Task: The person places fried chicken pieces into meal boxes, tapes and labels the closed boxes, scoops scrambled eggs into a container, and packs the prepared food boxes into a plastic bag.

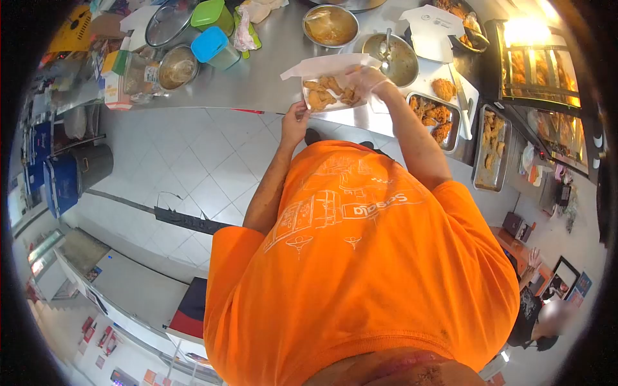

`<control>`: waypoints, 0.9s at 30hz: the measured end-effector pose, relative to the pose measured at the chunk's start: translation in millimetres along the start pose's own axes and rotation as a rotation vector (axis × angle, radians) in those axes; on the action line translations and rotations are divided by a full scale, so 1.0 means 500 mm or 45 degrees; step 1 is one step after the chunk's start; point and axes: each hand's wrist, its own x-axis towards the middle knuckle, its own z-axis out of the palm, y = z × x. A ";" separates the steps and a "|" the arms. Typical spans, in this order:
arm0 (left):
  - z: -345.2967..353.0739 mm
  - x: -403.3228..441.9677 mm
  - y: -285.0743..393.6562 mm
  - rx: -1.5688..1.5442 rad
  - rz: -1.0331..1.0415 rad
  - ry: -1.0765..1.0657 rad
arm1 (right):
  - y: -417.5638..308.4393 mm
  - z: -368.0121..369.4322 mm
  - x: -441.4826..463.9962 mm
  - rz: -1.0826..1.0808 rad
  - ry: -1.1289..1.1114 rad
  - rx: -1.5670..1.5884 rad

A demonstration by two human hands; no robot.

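Observation:
A white paper takeaway box (340, 107) with its lid flap up at the back stands at the counter's near edge. Inside lie several pieces of fried chicken (320, 96). My left hand (295, 122) grips the box's near left corner, fingers wrapped round its wall. My right hand (371, 82), in a clear plastic glove, is over the right side of the box, beside the chicken. Its fingers are blurred, so whether they hold anything does not show. Just behind it is a steel bowl (404, 69) with a spoon (385, 53) in it.
To the right, a metal tray (458, 128) holds fried chicken near a knife (461, 96) and a loose chicken piece (443, 89). A second tray (492, 172) and a lit display cabinet (541, 67) stand beyond. Another bowl (330, 27) and a blue-lidded tub (215, 48) sit farther back.

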 end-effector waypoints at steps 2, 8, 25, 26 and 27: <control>0.003 -0.003 0.008 0.020 -0.031 0.015 | 0.036 -0.011 -0.026 0.016 0.020 0.063; 0.004 0.004 0.005 0.046 -0.014 -0.011 | -0.010 -0.138 -0.069 0.680 -0.183 0.740; 0.001 0.003 0.016 0.122 0.016 0.012 | -0.124 -0.108 -0.012 0.449 -0.282 -0.243; 0.002 0.002 0.016 0.124 0.015 0.020 | -0.145 -0.085 -0.008 0.459 -0.282 -0.477; 0.003 0.003 0.015 0.147 0.012 0.019 | -0.140 -0.053 -0.003 0.452 -0.292 -0.526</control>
